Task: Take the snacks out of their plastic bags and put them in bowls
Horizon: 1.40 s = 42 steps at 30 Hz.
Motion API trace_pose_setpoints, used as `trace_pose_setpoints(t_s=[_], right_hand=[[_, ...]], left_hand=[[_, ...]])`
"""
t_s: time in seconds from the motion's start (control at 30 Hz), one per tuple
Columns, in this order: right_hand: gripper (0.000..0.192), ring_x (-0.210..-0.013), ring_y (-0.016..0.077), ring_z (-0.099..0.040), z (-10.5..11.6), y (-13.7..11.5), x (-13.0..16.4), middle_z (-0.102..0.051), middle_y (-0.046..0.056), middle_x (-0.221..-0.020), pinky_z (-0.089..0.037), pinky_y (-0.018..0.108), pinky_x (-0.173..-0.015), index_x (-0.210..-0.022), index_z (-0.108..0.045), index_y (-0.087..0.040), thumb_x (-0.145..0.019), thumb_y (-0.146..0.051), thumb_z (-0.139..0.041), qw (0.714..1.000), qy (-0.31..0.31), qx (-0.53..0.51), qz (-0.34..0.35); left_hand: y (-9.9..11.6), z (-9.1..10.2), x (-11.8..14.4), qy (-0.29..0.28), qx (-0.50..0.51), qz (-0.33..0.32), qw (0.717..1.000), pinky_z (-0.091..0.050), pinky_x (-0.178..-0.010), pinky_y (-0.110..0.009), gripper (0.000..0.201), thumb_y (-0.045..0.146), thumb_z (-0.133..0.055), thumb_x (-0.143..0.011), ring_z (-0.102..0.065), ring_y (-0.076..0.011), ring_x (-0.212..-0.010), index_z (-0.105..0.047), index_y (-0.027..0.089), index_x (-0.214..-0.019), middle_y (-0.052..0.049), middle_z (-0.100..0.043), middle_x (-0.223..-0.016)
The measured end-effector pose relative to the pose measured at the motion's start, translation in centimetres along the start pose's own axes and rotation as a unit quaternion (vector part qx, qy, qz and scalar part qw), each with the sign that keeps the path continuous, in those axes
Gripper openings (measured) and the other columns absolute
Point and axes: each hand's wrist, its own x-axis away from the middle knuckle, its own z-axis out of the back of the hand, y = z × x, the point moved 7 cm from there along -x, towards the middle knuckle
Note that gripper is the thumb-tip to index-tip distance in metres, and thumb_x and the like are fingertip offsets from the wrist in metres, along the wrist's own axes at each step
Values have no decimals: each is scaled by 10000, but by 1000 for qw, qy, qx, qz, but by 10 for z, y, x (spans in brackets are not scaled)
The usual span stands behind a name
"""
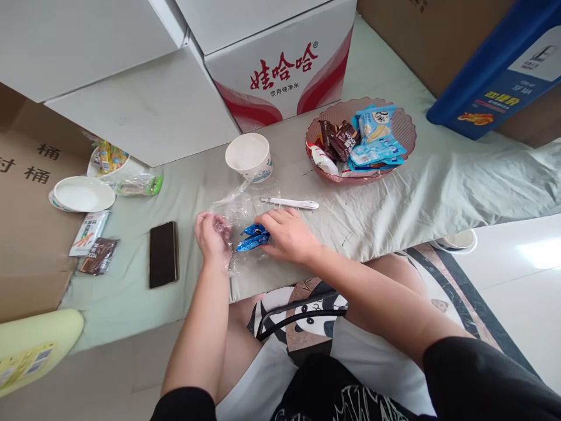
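Note:
My left hand (213, 237) is closed on a crumpled clear plastic bag (231, 202), which spreads thin and see-through over the cloth. My right hand (289, 235) grips small blue snack packets (253, 238) between thumb and fingers, beside the bag; whether they lie partly inside it I cannot tell. Just beyond the right hand lies a white utility knife (290, 203). Behind the bag stands a white paper bowl (249, 156) with a blue pattern on its side. To its right, a pink scalloped bowl (316, 120) holds several brown, blue and red snack packets.
A black phone (163, 255) lies left of my hands, with a brown packet (100, 256) and a white packet (89, 233) farther left. Stacked paper bowls (83, 194) stand behind those. White cartons (284, 76) line the back; a blue container (491, 88) stands at right.

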Motion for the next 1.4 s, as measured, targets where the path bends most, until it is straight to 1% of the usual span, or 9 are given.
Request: trace_pose_setpoints(t_s=[0.13,0.2,0.37,0.47,0.57,0.7,0.93,1.17,1.4], right_hand=[[408,-1133,273,-653,37,0,4,-704,135,-1231,-502,405,-948,-1322,-594,-191,-962,-380,-602,991,90,-71,62],[424,-1184,284,-638,64,7,11,-685,156,-1249,-516,432,-989,-1344,-576,-192,-979,-406,-554,983,162,-67,58],[465,-1334,367,-542,140,51,45,-593,215,-1338,-459,613,-1117,-1373,-558,-181,-983,-422,-487,932,339,74,-100],[567,-1389,438,-480,168,84,65,-519,224,-1404,-459,703,-1056,-1525,-469,-203,-980,-358,-461,902,368,133,-182],[666,-1399,469,-462,171,111,72,-447,217,-1486,-504,689,-976,-1620,-381,-273,-961,-310,-471,911,320,166,-202],[641,-1339,432,-534,157,128,71,-403,191,-1546,-539,624,-928,-1588,-442,-324,-948,-315,-490,924,266,196,-194],[497,-1406,464,-478,152,118,62,-434,189,-1542,-505,650,-945,-1453,-589,-307,-968,-341,-484,922,268,185,-209],[335,-1254,402,-614,144,118,53,-661,138,-1337,-462,652,-1009,-1155,-755,-302,-961,-330,-483,921,270,201,-194],[476,-1236,336,-653,163,120,67,-670,158,-1294,-552,543,-961,-1259,-726,-249,-925,-181,-395,908,330,191,-173]], left_hand=[[0,2,0,-9,-22,-36,999,-276,-432,-194,169,278,-620,-764,-418,-77,-452,-464,223,-727,71,-486,-553],[-1,1,1,-6,-25,-45,999,-279,-442,-193,184,297,-637,-734,-422,-81,-474,-467,225,-734,69,-482,-557],[0,1,3,0,-37,-57,998,-230,-433,-203,174,302,-620,-712,-396,-79,-450,-470,230,-761,81,-468,-536],[1,1,5,-13,-65,-72,995,-216,-429,-214,200,320,-633,-742,-399,-68,-429,-454,229,-749,81,-480,-555],[2,1,5,-21,-73,-88,993,-204,-425,-220,228,350,-635,-767,-392,-66,-413,-442,231,-744,85,-468,-543],[1,1,4,-18,-72,-94,993,-210,-426,-223,203,329,-623,-773,-388,-68,-407,-449,229,-743,86,-465,-530],[1,1,5,-20,-78,-87,993,-205,-426,-220,158,269,-587,-793,-393,-67,-412,-444,229,-739,78,-467,-543],[0,1,4,-27,-71,-86,993,-244,-436,-216,160,279,-600,-760,-398,-71,-428,-450,231,-730,76,-476,-541],[0,1,4,-23,-62,-76,995,-237,-434,-221,133,257,-594,-749,-387,-76,-430,-467,230,-717,67,-477,-535]])
